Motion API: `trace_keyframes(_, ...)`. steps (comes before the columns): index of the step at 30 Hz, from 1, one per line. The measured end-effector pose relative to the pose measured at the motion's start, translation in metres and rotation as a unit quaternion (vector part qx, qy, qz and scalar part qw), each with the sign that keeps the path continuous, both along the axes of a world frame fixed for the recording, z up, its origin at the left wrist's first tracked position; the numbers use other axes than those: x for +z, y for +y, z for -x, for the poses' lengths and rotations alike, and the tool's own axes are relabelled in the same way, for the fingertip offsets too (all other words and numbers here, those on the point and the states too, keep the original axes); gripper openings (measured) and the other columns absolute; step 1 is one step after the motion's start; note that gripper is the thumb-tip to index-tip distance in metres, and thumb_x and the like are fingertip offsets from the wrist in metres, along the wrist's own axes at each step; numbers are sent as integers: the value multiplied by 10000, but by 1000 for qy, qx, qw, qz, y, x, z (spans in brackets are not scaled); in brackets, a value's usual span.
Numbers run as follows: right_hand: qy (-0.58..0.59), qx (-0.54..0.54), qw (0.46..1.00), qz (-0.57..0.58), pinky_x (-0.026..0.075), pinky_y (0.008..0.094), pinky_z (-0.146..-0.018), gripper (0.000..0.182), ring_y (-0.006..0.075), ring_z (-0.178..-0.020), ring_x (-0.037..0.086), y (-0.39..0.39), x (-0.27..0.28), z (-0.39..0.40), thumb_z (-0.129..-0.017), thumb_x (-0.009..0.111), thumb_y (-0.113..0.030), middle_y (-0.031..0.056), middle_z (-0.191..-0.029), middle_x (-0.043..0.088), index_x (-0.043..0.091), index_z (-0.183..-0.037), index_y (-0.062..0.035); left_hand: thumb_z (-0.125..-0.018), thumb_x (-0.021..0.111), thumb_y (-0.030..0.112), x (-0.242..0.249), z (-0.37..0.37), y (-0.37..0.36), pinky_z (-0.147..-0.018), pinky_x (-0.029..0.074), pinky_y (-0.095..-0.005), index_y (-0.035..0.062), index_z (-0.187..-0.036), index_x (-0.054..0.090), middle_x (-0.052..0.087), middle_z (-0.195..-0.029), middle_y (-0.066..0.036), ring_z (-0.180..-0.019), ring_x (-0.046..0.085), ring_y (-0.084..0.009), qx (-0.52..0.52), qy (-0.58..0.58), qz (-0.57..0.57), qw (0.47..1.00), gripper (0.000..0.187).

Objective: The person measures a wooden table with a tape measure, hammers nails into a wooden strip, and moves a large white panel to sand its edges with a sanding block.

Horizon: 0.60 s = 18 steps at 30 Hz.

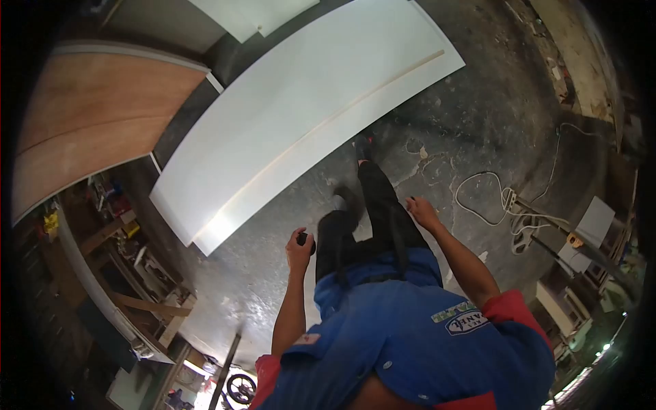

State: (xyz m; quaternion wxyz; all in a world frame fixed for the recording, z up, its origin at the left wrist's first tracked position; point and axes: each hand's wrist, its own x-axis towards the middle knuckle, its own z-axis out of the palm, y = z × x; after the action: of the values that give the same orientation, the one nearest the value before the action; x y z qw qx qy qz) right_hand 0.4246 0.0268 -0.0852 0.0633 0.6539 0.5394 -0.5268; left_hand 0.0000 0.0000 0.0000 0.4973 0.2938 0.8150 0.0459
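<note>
My left hand [298,253] is at my left side with its fingers closed around a small black object [302,238], whose kind I cannot make out. Close to my right thigh, my right hand [424,213] is curled, and a small dark tip [411,199] shows at its fingers. Most of whatever it grips is hidden. Ahead of my feet lies a large white panel [294,102], apart from both hands. A long thin wooden strip [321,124] runs along the panel near its closer edge.
A brown wooden panel [102,102] stands to the left, above shelving [130,266] with tools and wood pieces. On the right, a white cable [471,176] loops over the grey concrete floor [444,137], beside boards [593,225]. Another white panel [256,14] is at the top.
</note>
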Motion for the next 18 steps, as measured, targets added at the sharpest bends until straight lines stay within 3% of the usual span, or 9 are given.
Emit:
trace_keyframes(1, 32, -1, 997, -72, 498, 391, -629, 306, 291, -707, 667, -14, -21, -11, -929, 522, -273, 186, -764, 668, 669, -910, -5, -820, 718, 311, -25, 11, 6, -797, 528, -375, 59, -1113, 678, 711, -904, -146, -860, 694, -256, -8, -21, -7, 1000, 388)
trace_keyframes(3, -12, -239, 971, -28, 492, 391, -601, 321, 318, -644, 642, 27, -48, -37, -918, 538, -272, 191, -720, 649, 666, -904, 22, -828, 706, 320, -104, 16, 50, -750, 517, -335, 39, -1079, 689, 711, -889, -130, -813, 678, -212, -48, -71, -115, 990, 376)
trace_keyframes(5, -122, -185, 961, -167, 502, 435, -623, 338, 373, -656, 650, -9, -63, -54, -914, 526, -267, 217, -733, 658, 680, -916, 34, -813, 702, 369, -155, 36, 73, -717, 515, -356, 23, -994, 713, 710, -848, -133, -792, 674, -208, -119, -88, -81, 986, 390)
trace_keyframes(7, -264, -299, 915, -66, 503, 502, -803, 361, 440, -912, 655, -65, -65, -61, -919, 513, -275, 269, -937, 674, 695, -978, 30, -781, 712, 418, -206, 58, 77, -705, 515, -389, 7, -953, 713, 710, -817, -154, -762, 684, -250, -246, -46, -41, 967, 445)
trace_keyframes(8, -259, -317, 910, 59, 501, 486, -865, 392, 428, -975, 644, -81, -57, -62, -905, 545, -310, 253, -1004, 676, 672, -1045, 33, -768, 717, 425, -214, 71, 77, -687, 519, -405, 6, -931, 716, 706, -817, -170, -737, 685, -275, -205, -59, -58, 975, 450)
trace_keyframes(9, -283, -261, 923, 20, 502, 472, -892, 420, 421, -997, 648, -136, -115, -75, -877, 565, -330, 237, -1047, 681, 671, -1085, 19, -758, 719, 435, -165, 51, 91, -677, 522, -423, -3, -919, 715, 711, -851, -172, -721, 681, -276, -155, -19, -70, 985, 467)
trace_keyframes(11, -260, -355, 890, 118, 494, 459, -924, 390, 382, -1079, 622, -150, -67, -69, -878, 567, -306, 214, -1135, 657, 654, -1120, -14, -772, 694, 402, -163, 41, 100, -565, 531, -437, 30, -925, 677, 624, -784, -146, -655, 632, -297, 0, -67, -30, 997, 402)
trace_keyframes(12, -248, -331, 903, 119, 493, 469, -930, 383, 375, -1090, 623, -173, -93, -75, -885, 568, -336, 199, -1131, 665, 667, -1103, -36, -780, 681, 385, -162, 36, 103, -509, 535, -444, 47, -928, 658, 580, -751, -132, -623, 607, -308, 80, -83, -15, 993, 369)
trace_keyframes(18, -162, -461, 850, 195, 490, 475, -952, 446, 346, -1142, 618, -140, -140, -99, -902, 556, -403, 175, -1217, 649, 666, -1189, -80, -801, 708, 297, -164, 9, 143, -642, 558, -526, 40, -942, 642, 650, -813, -139, -693, 669, -320, 126, -138, 51, 981, 300)
